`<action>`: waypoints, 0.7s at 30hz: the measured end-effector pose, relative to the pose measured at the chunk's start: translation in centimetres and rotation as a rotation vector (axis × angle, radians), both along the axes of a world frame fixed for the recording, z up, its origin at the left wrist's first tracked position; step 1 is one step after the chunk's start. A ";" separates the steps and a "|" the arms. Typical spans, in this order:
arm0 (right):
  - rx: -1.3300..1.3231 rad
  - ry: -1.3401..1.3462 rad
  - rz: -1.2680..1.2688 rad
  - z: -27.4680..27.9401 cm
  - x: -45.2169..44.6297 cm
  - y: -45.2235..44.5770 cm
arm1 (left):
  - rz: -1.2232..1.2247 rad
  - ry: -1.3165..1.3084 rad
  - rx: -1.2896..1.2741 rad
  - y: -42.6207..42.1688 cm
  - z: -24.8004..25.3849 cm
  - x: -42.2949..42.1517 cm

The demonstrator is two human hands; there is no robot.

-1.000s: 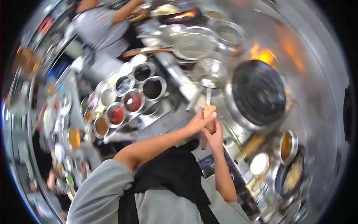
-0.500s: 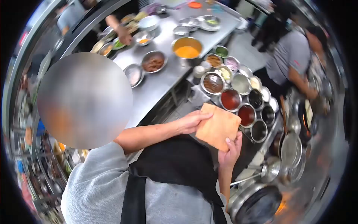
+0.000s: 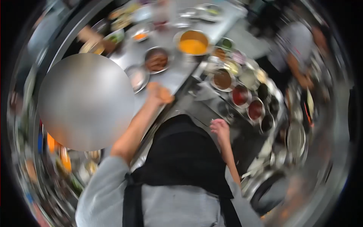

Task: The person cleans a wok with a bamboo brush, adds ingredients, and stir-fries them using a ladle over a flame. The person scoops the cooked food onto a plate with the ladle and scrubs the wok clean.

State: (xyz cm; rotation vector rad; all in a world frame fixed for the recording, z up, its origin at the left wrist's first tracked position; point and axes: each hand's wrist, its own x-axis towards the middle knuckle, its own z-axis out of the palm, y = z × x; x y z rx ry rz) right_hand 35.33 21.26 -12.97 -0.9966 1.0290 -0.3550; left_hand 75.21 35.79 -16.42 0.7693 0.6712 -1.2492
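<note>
While the cloth (image 3: pixel 166 95) sits in the left hand (image 3: pixel 152 92) at the edge of the worktop (image 3: pixel 176 74), the right hand (image 3: pixel 221 127) is held apart.
Left fingers: closed on the cloth; exact placement blurred. Right fingers: loosely curled and slightly spread, near the apron (image 3: pixel 181 151). Beyond the cloth, a bowl (image 3: pixel 156 60) of brown food and a pot (image 3: pixel 193 44) of orange liquid stand on the worktop; a red sauce (image 3: pixel 240 95) container is farther right.
</note>
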 end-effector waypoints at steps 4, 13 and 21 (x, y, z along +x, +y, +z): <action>0.092 0.424 -0.125 -10.1 -13.6 4.4 | 0.009 -0.088 -0.056 -3.2 -0.1 5.9; 0.165 0.935 -0.643 -25.8 -35.8 28.8 | -0.067 -0.533 0.078 -2.7 -1.4 7.3; 0.181 0.182 -1.335 -14.2 -39.8 16.9 | -1.003 -0.336 -0.136 -4.2 7.5 -13.7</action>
